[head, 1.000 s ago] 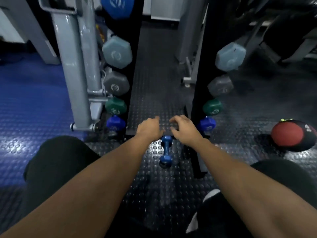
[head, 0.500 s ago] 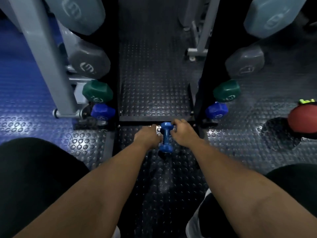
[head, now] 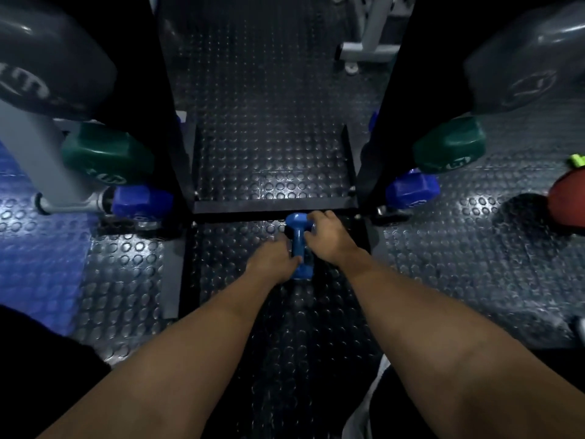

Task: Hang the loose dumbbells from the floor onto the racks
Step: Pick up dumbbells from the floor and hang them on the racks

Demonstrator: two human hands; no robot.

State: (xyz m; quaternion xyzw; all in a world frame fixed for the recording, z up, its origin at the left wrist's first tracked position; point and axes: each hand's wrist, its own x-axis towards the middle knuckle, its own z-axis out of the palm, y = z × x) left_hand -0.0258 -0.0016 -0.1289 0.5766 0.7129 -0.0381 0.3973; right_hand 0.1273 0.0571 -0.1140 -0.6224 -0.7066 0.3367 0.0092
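Observation:
A small blue dumbbell [head: 298, 245] lies on the studded black floor between two black racks, its length pointing away from me. My left hand [head: 273, 256] curls around its handle near the closer head. My right hand [head: 327, 237] presses on it from the right, fingers at the far head. The left rack [head: 164, 99] carries a blue dumbbell [head: 142, 202], a green one [head: 107, 158] and a grey one [head: 47, 68]. The right rack [head: 389, 99] carries a blue dumbbell [head: 411, 188], a green one [head: 449, 145] and a grey one [head: 525, 63].
A black crossbar [head: 272, 205] joins the rack bases just beyond the dumbbell. A red medicine ball [head: 569, 204] sits on the floor at the right edge. A grey machine post [head: 41, 153] stands at the left. My knees fill the lower corners.
My head has dropped closer to the floor. Both hands have closed in on the small blue dumbbell, the left wrapping its handle and the right moving to its far head.

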